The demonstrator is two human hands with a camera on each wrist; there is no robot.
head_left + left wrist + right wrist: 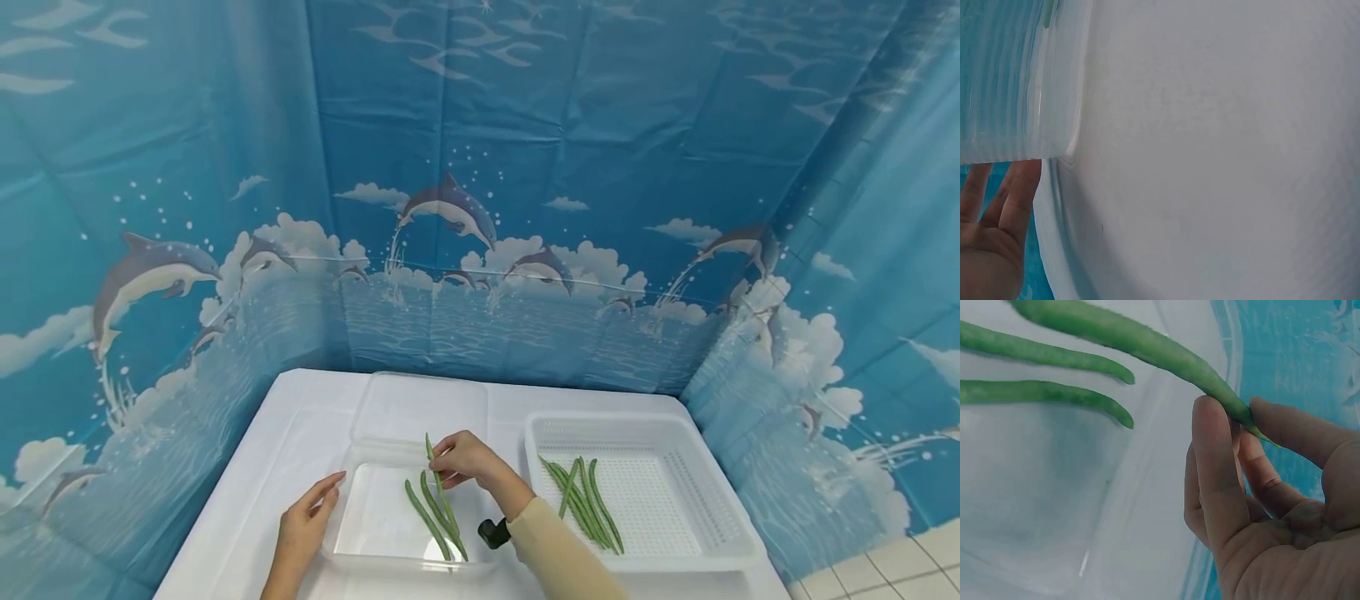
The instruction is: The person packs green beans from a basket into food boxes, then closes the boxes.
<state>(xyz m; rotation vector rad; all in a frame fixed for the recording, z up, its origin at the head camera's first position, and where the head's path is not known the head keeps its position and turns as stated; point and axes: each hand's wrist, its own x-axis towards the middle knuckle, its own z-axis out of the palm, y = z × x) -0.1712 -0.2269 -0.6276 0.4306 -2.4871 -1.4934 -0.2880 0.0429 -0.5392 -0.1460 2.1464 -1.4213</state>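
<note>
My right hand (467, 458) pinches a green bean (1141, 342) near its thin tip, between thumb and fingers. The bean slants down over a clear plastic container (375, 508). Two other green beans (1041, 392) lie on the container's floor, side by side. My left hand (303, 525) is at the container's left side with its fingers extended. In the left wrist view, the fingertips of the left hand (1004, 225) meet the container's edge (1010, 94), which hides their ends.
To the right stands a white perforated basket (697, 500) with several green beans (592, 508) in its left part. A clear lid (420, 408) lies behind the container. All rest on a white-covered table (247, 500), with a dolphin-print curtain (510, 333) around it.
</note>
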